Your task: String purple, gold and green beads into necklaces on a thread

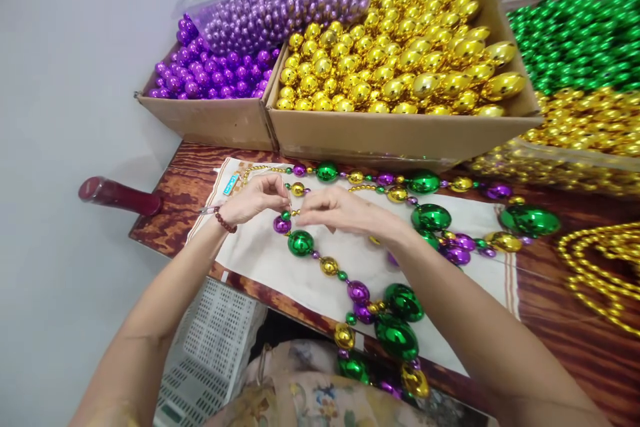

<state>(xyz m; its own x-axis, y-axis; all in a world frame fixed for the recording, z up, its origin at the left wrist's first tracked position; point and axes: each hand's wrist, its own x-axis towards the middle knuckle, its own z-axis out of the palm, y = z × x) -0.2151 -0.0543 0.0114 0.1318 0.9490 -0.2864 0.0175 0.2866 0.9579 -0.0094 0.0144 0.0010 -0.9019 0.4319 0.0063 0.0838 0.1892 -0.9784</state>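
My left hand (pixel 257 199) and my right hand (pixel 345 211) meet over a white cloth (pixel 280 260) on a wooden table (pixel 565 320). Both pinch the end of a bead strand (pixel 350 280) of green, purple and gold balls near a small green bead (pixel 286 215). A purple bead (pixel 281 225) and a larger green bead (pixel 301 243) hang just below the fingers. The strand runs down the cloth toward my lap. A second run of beads (pixel 425 181) lies along the cloth's far edge. My left wrist wears a brown bead bracelet (pixel 225 222).
Behind the cloth stand cardboard boxes of gold balls (pixel 400 47) and purple balls (pixel 210 73), plus a clear tub of small purple beads (pixel 290 0). Green beads (pixel 575 33) and gold beads (pixel 590 127) fill the right. Thin gold strands (pixel 600 267) lie right. A white crate (pixel 210 347) sits below.
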